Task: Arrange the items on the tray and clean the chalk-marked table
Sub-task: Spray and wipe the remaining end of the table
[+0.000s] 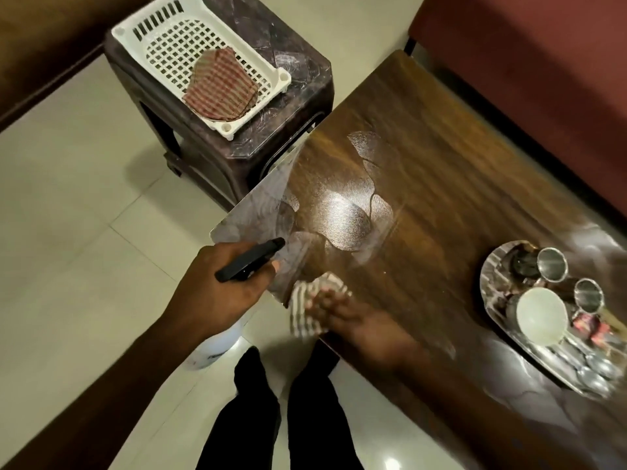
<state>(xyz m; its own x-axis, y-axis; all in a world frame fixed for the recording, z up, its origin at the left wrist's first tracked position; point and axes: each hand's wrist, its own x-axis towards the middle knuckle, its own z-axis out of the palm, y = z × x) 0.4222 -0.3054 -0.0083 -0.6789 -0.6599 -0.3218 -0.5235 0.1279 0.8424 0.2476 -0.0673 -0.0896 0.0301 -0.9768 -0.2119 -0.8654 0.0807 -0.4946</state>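
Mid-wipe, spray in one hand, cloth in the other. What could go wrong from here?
The loaded tray stands on the table being wiped; a long sweep of the cloth under the right hand might bump it.
The spray bottle in the left hand aims at a misted patch; more could run onto the floor.

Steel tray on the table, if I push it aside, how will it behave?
It would likely slide easily, polished steel tray on glossy table. The two tall tumblers could tip if jerked. The loose spoons would probably rattle and shift.
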